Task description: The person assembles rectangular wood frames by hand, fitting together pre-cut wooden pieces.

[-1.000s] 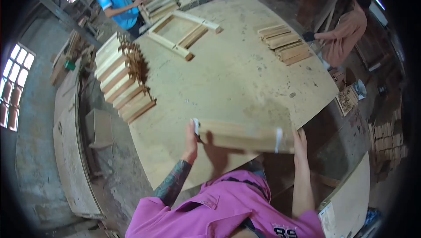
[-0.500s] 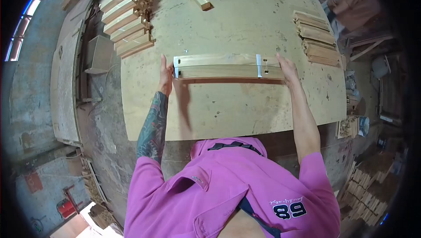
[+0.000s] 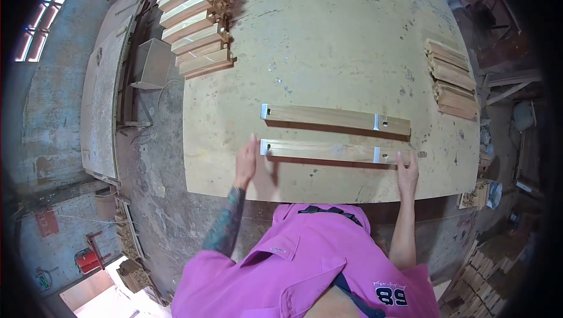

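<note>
Where the right grip (image 3: 407, 176) touches, the nearer bar (image 3: 328, 151) ends.

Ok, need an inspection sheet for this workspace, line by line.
Surface: pale tabletop, dark specks and stains.
Job's things: nearer bar and farther bar, apart, roughly parallel, each with two white bands.
Clutter: left wood stack and right wood stack on the tabletop.
Grippers: bare hands; left hand open beside the nearer bar's left end, contact unclear; right hand at its right end, fingers over it, grip unclear.
Cables: thin line along lower-left wall, possibly a cord.
Surroundings: window, side bench, floor wood pile.
</note>
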Available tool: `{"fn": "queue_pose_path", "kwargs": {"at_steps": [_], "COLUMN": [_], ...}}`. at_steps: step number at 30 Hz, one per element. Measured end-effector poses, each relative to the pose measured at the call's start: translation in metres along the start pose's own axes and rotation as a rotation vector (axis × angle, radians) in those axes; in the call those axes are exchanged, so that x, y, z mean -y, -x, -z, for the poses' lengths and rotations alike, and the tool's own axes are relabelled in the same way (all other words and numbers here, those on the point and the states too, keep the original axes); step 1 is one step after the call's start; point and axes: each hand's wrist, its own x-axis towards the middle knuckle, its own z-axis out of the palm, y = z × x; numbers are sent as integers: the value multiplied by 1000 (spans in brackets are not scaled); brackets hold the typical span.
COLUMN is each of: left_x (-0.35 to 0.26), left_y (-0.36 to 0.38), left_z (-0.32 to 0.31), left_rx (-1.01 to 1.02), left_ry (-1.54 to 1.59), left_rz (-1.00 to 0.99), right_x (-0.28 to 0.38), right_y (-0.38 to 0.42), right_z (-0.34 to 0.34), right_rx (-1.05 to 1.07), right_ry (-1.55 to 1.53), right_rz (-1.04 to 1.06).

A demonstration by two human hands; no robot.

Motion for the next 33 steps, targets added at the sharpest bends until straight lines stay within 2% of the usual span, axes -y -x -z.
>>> {"fn": "queue_pose_path", "kwargs": {"at_steps": [2,4,6,9,12,13,16,17,20,21,25,28,29,32,33], "left_x": [-35,-54,-91,-94,-78,-93,-153,-153,-201,-213,-192,-182,-184,-205,-205], "left_y": [-43,-120,-178,-264,-298,-284,-217,-212,-143,-125,-141,-119,-100,-10,9], "left_z": [29,50,73,99,117,122,139,138,141,136,96,82,79,79,75], "left_rx": [-68,-315,-515,-498,-549,-479,-145,-320,-186,-122,365,226,124,-124,-151], "left_ry": [-259,-504,-902,-1092,-1265,-1307,-986,-811,-493,-483,216,177,-22,-283,-301], "left_rz": [-151,-588,-657,-589,-772,-805,-707,-953,-1066,-1011,-743,-860,-948,-1239,-1359], "right_x": [-8,-26,-16,3,11,13,17,20,32,37,83,123,128,176,192], "right_y": [1,-2,7,26,50,56,66,65,56,53,48,62,62,71,70], "right_z": [4,10,25,34,31,27,22,20,8,5,-14,-34,-45,-76,-87], "right_rx": [-46,-180,-103,-40,-32,-23,16,37,77,85,142,197,229,475,583], "right_ry": [-74,-39,-131,-161,-198,-209,-232,-242,-215,-196,-164,-194,-262,-396,-558], "right_rz": [30,98,51,4,-40,-46,-44,-32,46,75,252,352,389,372,370]}}
